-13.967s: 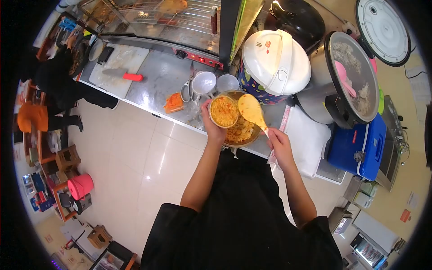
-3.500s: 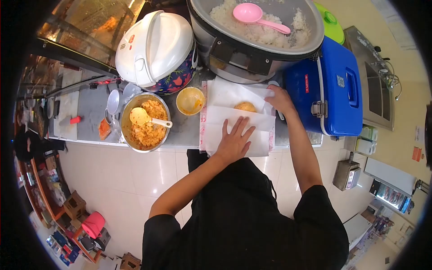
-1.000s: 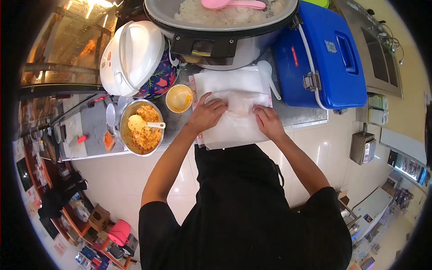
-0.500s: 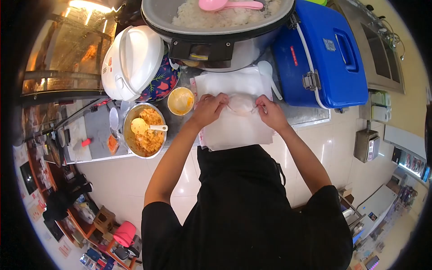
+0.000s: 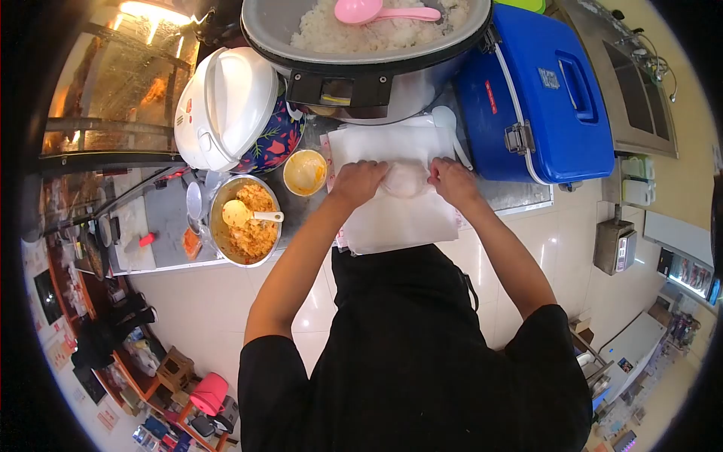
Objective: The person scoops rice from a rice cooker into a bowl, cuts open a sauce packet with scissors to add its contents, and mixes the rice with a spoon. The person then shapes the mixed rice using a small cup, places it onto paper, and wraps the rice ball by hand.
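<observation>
A round mound wrapped in white paper lies on a stack of white paper sheets at the counter's front edge. My left hand is at the mound's left side, its fingers closed on the wrapping paper. On the right side my right hand pinches the paper too. The food inside is hidden by the wrap. Left of the stack stands a small bowl with orange residue. Further left, a metal bowl holds orange rice and a pale spoon.
Behind the paper stands a large cooker of white rice with a pink ladle. A white-lidded pot is at the back left, a blue cooler at the right. A white spoon lies beside the cooler.
The food mound seen uncovered on the paper earlier is now wrapped. Both my hands have come to its sides. The small bowl, first in my left hand, and the spoon, first in my right, are put down.
</observation>
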A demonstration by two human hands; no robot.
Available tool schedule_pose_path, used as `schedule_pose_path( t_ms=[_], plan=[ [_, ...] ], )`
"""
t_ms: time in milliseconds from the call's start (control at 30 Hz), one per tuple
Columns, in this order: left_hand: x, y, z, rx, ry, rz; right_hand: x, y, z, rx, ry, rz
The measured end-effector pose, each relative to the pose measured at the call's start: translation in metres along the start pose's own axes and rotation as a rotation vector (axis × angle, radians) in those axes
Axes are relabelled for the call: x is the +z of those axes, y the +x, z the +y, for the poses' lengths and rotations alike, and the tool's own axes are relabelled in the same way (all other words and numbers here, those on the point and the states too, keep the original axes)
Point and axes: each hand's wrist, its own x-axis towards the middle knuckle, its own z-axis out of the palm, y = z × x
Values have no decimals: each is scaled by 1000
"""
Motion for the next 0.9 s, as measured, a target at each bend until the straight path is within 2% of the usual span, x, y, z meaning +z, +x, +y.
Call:
schedule_pose_path(
  t_ms=[100, 200, 300, 400, 500, 600, 700, 800, 900],
  plan=[
    [11, -4, 0, 1, -19, 48, 11, -12, 0, -43, 38, 148],
    [10, -9, -8, 18, -198, 33, 36, -26, 7, -110, 40, 297],
    [-4, -14, -18, 32, -464, -33, 39, -37, 12, -227, 193, 353],
    [-1, -14, -25, -18, -596, 12, 38, -36, 15, -56, 316, 305],
    [-4, -6, -18, -127, -494, -107, 29, -25, 15, 15, 386, 242],
    [3, -1, -9, -117, -221, -75, 24, -19, 17, -46, 324, 203],
    [-3, 8, 1, -80, -85, -92, 24, -16, 10, 54, 237, 142],
    [1, 7, -3, 94, -95, 70, 26, -20, 9, 2, 228, 269],
    [-6, 4, 0, 164, -338, 35, 28, -32, 0, -22, 152, 341]
  ],
)
